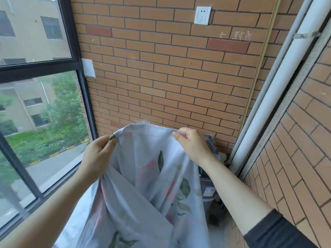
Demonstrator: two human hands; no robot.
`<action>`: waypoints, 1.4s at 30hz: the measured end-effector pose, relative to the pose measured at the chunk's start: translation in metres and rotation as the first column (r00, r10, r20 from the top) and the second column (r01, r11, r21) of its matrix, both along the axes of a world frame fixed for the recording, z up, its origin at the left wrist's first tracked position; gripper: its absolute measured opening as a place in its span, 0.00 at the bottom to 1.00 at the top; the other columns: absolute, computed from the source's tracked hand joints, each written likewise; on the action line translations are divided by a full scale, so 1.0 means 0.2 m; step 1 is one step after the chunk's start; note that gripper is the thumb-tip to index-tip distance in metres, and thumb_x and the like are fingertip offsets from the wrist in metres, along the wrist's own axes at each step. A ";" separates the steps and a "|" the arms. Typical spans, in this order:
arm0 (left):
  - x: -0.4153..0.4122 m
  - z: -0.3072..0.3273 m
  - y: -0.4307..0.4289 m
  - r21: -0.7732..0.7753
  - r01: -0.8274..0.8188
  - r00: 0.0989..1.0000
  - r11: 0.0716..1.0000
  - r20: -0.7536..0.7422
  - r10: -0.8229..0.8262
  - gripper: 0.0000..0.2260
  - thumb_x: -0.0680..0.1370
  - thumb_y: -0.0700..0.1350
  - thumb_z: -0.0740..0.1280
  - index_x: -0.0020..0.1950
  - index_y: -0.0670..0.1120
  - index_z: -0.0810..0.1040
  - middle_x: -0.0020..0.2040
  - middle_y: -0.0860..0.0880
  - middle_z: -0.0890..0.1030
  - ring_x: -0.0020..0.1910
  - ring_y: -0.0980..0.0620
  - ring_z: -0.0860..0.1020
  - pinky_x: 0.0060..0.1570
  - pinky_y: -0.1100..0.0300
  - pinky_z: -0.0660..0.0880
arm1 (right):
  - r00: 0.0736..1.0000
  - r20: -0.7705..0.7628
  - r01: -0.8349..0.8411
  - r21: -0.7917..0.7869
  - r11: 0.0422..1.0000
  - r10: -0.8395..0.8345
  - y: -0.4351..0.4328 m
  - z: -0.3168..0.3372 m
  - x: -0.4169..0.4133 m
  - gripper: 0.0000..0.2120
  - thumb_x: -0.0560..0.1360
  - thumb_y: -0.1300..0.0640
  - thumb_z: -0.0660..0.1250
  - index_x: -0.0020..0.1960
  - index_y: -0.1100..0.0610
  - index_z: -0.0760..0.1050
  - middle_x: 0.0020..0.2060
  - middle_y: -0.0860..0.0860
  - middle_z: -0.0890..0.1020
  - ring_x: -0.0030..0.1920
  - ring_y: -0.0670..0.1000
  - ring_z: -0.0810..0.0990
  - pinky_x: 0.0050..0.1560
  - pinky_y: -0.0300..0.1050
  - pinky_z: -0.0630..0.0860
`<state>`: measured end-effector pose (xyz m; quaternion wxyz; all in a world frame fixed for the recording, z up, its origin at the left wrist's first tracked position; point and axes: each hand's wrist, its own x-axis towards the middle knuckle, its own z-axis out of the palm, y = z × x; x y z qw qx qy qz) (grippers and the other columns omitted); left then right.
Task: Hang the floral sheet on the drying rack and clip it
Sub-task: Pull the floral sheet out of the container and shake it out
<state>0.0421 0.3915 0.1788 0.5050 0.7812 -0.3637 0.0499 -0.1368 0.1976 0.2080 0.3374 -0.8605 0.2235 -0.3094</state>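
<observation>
pale grey-blue floral sheet (143,185), green leaf and pink flower print, held up in front of brick wall, hemmed top edge stretched between left hand (97,156) and right hand (191,144), both pinching it, rest hanging in loose folds, bottom out of frame

Soft daylight comes in from window (35,42) on left; even, bright enough, no hard shadows, no glare. Brick wall (170,77) sharp at centre. Strong wide-angle bend at edges: window frame and white pipe (279,83) lean and curve. Lower folds of floral sheet (143,185) slightly blurred; trees outside soft.
</observation>
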 end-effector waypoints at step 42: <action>-0.32 -0.37 -0.03 0.092 0.458 0.716 0.884 -0.628 -0.306 0.14 0.68 0.52 0.78 0.50 0.52 0.82 0.47 0.50 0.84 0.46 0.53 0.83 0.46 0.56 0.81 | 0.968 0.037 -0.231 0.521 0.822 0.249 0.23 -0.48 -0.02 0.36 0.72 0.39 0.66 0.41 0.76 0.69 0.31 0.59 0.66 0.34 0.54 0.62 0.37 0.45 0.61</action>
